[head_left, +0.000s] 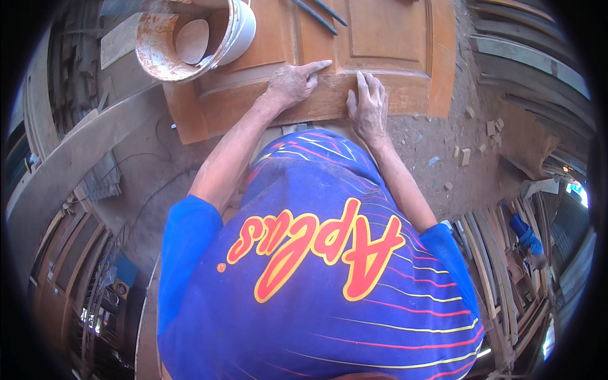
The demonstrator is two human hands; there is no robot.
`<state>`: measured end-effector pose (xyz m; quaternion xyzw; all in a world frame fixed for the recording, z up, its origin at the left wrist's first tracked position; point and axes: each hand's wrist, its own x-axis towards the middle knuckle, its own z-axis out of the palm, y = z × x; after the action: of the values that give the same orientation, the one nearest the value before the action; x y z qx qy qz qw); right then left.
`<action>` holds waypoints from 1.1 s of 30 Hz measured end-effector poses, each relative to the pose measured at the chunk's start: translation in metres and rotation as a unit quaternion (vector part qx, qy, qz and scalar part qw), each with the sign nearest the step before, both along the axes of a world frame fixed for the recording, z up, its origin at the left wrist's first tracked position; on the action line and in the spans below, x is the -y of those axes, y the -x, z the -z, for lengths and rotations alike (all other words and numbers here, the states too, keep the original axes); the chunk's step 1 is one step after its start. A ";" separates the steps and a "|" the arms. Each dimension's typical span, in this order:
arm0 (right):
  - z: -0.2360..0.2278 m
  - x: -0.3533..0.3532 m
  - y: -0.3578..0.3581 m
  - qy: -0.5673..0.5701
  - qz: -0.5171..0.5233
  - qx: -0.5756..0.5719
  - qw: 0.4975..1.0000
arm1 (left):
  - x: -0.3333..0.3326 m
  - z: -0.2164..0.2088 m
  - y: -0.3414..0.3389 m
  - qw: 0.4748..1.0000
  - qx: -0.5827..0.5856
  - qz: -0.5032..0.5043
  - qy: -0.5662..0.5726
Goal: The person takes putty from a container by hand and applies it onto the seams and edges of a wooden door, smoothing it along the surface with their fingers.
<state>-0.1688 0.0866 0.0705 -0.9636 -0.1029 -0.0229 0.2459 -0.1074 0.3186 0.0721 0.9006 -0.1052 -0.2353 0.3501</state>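
A brown wooden panel door (386,31) lies in front of me, with raised panels and pale dust along its grooves. My left hand (291,85) rests on its near part, index finger stretched to the right along the joint above the bottom rail and the other fingers bent under. On the bottom rail (329,95), to the right, my right hand (369,104) lies with its fingers extended and nothing visible in it. A white bucket (240,31), stained inside with a round pale shape in it, stands left of my hands over the door.
Two dark slim rods (316,16) lie on the door's far part. Small wood offcuts (465,155) are scattered on the dusty floor to the right. Stacked boards (532,57) line the right side, and a long curved-looking plank (95,130) runs along the left.
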 end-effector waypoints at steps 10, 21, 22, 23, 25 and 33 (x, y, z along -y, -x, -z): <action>0.020 -0.061 0.038 0.086 0.010 -0.088 0.992 | -0.009 0.011 0.002 0.998 0.016 0.018 0.065; 0.030 -0.099 0.035 0.062 0.166 -0.038 0.983 | -0.016 0.003 -0.013 0.985 -0.002 0.166 0.045; 0.035 -0.097 0.038 0.049 0.226 -0.019 0.973 | -0.015 0.010 -0.012 0.980 0.008 0.190 0.053; 0.035 -0.096 0.038 0.066 0.241 -0.012 0.968 | -0.017 0.019 -0.010 0.980 0.008 0.191 0.054; 0.031 -0.102 0.038 0.087 0.219 -0.026 0.971 | -0.020 0.027 -0.007 0.974 0.067 0.197 0.092; 0.039 -0.123 0.046 0.089 0.290 -0.023 0.953 | -0.028 0.011 -0.001 0.984 0.008 0.171 0.048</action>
<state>-0.2150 0.2093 0.0313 -0.9700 0.1854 -0.0614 0.1445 -0.1064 0.3471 0.0609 0.8533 -0.2715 -0.2787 0.3472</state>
